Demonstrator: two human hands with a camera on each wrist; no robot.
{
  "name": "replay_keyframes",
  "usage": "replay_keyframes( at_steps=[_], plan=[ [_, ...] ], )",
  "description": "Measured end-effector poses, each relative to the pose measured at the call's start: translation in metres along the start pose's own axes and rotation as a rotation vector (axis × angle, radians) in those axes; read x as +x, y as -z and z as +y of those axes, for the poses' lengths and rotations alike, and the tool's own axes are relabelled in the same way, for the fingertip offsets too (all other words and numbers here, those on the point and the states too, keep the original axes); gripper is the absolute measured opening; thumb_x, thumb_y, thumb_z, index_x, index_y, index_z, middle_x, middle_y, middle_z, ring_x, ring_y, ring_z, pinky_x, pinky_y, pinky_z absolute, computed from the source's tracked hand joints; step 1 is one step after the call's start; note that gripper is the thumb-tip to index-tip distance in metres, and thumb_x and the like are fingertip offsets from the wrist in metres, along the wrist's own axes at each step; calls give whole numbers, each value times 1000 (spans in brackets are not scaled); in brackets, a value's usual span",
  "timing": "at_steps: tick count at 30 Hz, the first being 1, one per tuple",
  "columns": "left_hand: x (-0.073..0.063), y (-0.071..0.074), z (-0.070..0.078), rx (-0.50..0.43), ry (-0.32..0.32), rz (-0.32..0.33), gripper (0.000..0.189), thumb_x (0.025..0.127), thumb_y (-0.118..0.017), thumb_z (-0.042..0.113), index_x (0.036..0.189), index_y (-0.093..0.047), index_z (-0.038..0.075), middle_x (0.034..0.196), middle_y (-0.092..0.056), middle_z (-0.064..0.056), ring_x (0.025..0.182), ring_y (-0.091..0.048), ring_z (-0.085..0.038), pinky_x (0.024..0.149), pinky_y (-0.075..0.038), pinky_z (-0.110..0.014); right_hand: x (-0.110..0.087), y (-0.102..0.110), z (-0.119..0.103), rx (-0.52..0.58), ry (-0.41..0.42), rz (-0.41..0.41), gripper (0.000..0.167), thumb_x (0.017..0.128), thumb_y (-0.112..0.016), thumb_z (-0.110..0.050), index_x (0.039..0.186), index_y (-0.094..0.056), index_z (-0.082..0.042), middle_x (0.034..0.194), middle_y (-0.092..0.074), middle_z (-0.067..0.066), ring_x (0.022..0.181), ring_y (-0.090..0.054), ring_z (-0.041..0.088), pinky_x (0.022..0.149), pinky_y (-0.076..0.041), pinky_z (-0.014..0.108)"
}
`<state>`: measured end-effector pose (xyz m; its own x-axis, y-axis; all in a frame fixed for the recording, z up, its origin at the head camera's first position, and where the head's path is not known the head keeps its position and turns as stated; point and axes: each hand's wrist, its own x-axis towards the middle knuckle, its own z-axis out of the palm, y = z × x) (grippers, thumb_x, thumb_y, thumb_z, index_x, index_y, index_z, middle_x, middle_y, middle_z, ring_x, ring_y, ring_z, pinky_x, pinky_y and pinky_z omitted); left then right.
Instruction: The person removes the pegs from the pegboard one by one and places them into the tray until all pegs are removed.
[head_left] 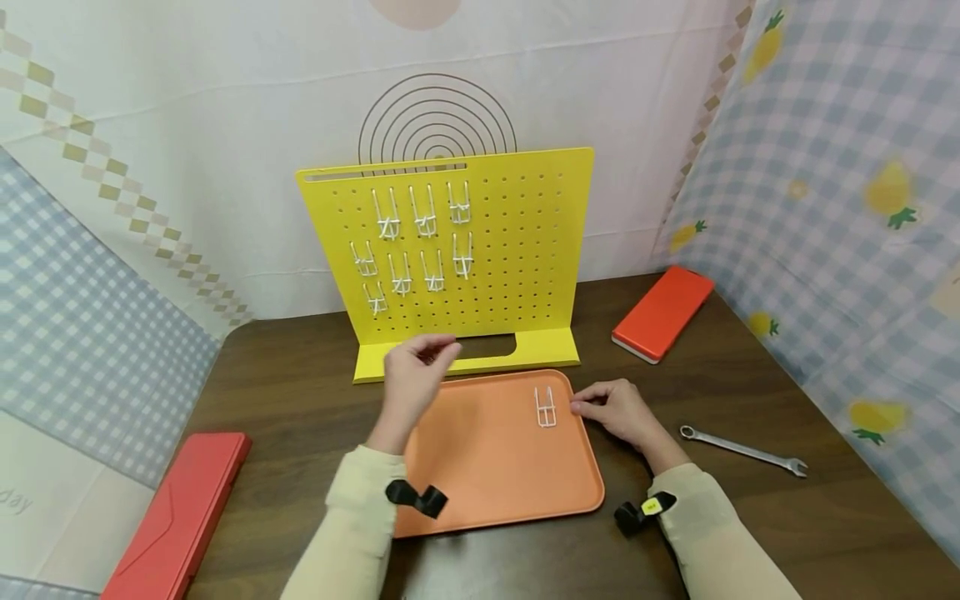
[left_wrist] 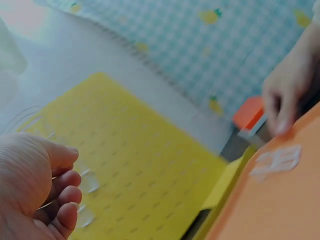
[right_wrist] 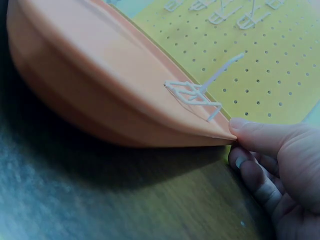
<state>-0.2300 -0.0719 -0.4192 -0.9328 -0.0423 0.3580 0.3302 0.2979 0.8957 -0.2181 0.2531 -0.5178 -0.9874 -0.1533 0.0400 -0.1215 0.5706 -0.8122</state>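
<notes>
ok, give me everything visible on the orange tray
The orange tray is a rounded-corner rectangle, plain, smooth, with a raised rim, plastic by its look. It lies on the dark tabletop just in front of the yellow pegboard; whether they touch is unclear. The right grip pinches its rim near the far right corner, thumb on top. One white hook lies on it near that corner. The left sleeve hides part of its left side.

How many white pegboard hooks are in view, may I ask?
9 pegboard hooks: eight on the yellow pegboard (three top, four middle, one bottom), one on the orange tray. More may be hidden.
</notes>
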Motion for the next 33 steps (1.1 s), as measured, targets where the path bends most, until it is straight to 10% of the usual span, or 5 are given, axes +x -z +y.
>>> replay_keyframes(
  at_steps=[15, 33],
  plan=[
    [73, 95, -20, -140, 144, 233, 28, 85, -75, 15, 106, -70, -2, 84, -64, 0, 73, -57, -12, 61, -50, -23, -2, -1, 2, -25, 18, 11, 13, 81, -79, -27, 91, -79, -18, 86, -72, -3, 84, -64, 15, 73, -51, 33],
    [116, 103, -20, -86, 124, 155, 34, 87, -73, 19, 118, -69, 6, 90, -62, -2, 78, -63, -16, 66, -52, -19, -1, -1, 4, -6, 21, 12, 11, 80, -80, -25, 90, -78, -19, 85, -72, -4, 82, -63, 15, 70, -50, 30]
  ],
)
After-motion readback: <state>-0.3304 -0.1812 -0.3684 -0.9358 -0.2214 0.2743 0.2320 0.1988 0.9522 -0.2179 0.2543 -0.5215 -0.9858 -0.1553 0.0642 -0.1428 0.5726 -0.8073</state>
